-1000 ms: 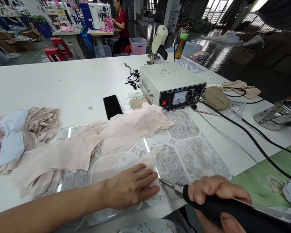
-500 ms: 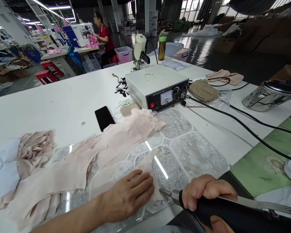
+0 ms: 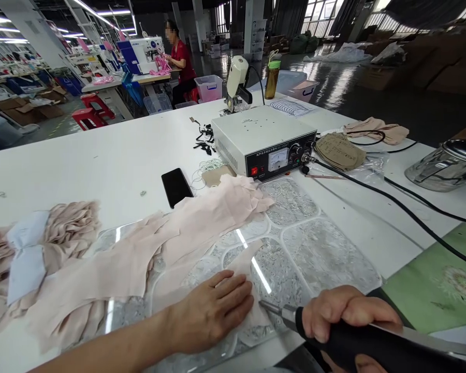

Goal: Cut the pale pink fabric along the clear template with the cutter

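My left hand (image 3: 213, 313) lies flat, fingers stretched out, over a small pale pink fabric piece (image 3: 244, 261) on a clear patterned mat (image 3: 322, 248). My right hand (image 3: 347, 313) is wrapped round the black handle of a handheld ultrasonic welder (image 3: 353, 336). Its pointed metal tip is at the right edge of that fabric, close to my left fingertips; whether it touches the cloth I cannot tell. Beyond my left hand is a loose pile of pink fabric pieces (image 3: 213, 207). To the left lies a bundle of fabric tied with a white band (image 3: 29, 233).
A control box (image 3: 264, 137) with a meter stands behind the mat, a black cable (image 3: 373, 186) running from it to the right. Near it are a phone (image 3: 177, 187), brown templates (image 3: 339, 151), a metal pot (image 3: 448, 165) and a bottle (image 3: 272, 79). A person in red (image 3: 180, 57) sits at a sewing machine.
The whole view has shifted, so the table and its things appear slightly farther right. My left hand stays on the fabric, and the welder tip stays close by its edge.
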